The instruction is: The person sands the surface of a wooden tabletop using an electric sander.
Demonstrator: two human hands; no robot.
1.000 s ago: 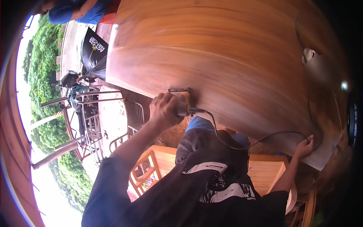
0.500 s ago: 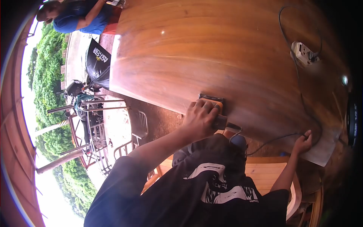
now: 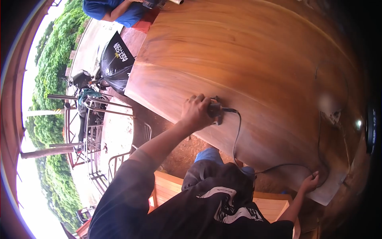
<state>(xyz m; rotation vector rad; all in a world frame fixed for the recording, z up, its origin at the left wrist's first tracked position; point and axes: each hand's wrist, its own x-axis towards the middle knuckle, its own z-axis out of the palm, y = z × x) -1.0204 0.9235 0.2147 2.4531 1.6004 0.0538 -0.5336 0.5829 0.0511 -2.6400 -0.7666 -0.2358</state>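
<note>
My left hand [image 3: 194,112] is wrapped over a dark hand-held power sander [image 3: 215,110], which rests on a broad wooden tabletop [image 3: 238,51]. Part of the sander's body is hidden under my fingers. From its back end a black cord [image 3: 238,137] loops down over the table edge and runs across to the right. There my right hand [image 3: 309,183] pinches the cord near the table's pale near corner. The wood around the sander looks pale and dusty, while farther off it is a deeper orange-brown.
A power outlet box [image 3: 333,115], partly blurred, sits on the tabletop at the right. Across the table, a person in a blue shirt [image 3: 133,15] holds a dark tool. Black plastic [image 3: 115,65], a motorcycle [image 3: 85,91] and metal frames lie left. A slatted wooden bench [image 3: 272,203] is beside me.
My left hand has slid the sander farther in over the tabletop and turned it. The view has shifted, and more of the sander's cord shows. My right hand still holds the cord.
</note>
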